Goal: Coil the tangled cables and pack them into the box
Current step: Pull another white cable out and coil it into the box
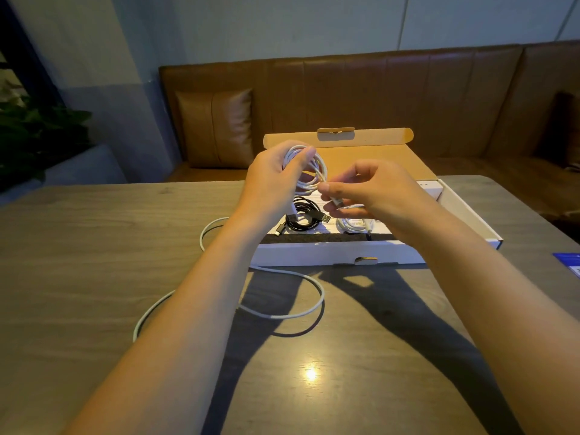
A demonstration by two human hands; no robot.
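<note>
My left hand (273,180) grips a coil of white cable (309,171), held up above the open white box (339,254). To its right, my right hand (370,193) pinches the end of that same cable beside the coil. A coiled black cable (303,216) with a USB plug lies inside the box at the left. A coiled white cable (354,224) lies in the box to the right, partly hidden by my right hand. Another white cable (282,315) lies loose in wide loops on the table, in front of the box and under my left forearm.
The box lid (361,152) stands open toward the far side, brown inside. The wooden table (94,246) stretches to the left and front. A blue card (569,262) lies at the right edge. A brown bench with a cushion (216,127) stands behind the table.
</note>
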